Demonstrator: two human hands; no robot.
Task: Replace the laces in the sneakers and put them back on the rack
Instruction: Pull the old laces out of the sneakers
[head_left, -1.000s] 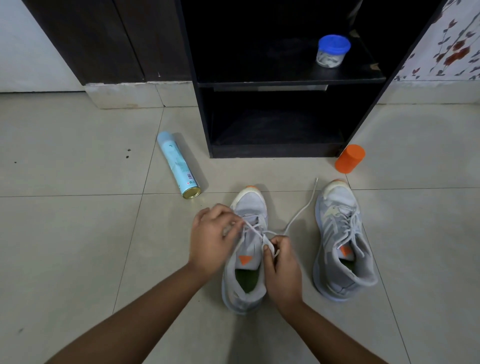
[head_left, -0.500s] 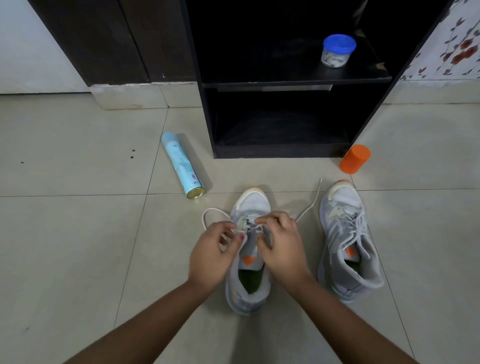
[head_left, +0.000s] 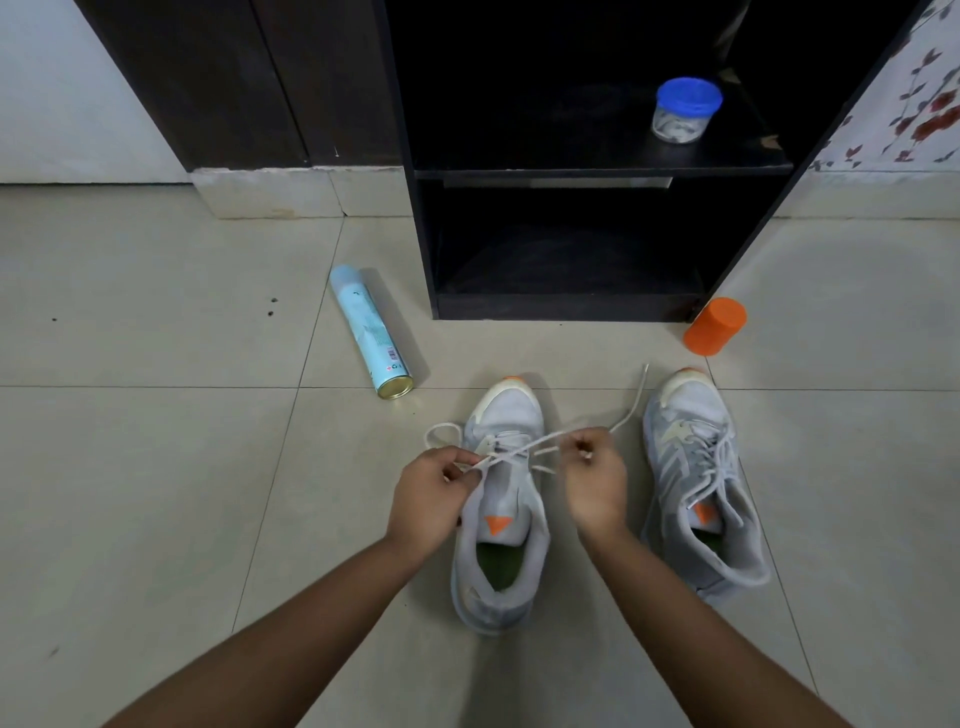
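— Where's the sneaker (head_left: 506, 525)?
— On the floor (head_left: 156, 467) before the rack (head_left: 597, 171); left hand (head_left: 431, 499) and right hand (head_left: 592, 486) each keep a grip pinched on its lace (head_left: 519, 449).
— Containers?
— A blue-lidded jar (head_left: 684, 111) on the rack, whitish contents unclear.

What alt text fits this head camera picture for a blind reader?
A left hand and a right hand pinch a white lace across a grey sneaker on a tiled floor, its mate beside it. A dark rack stands ahead, with a spray can and orange cup nearby.
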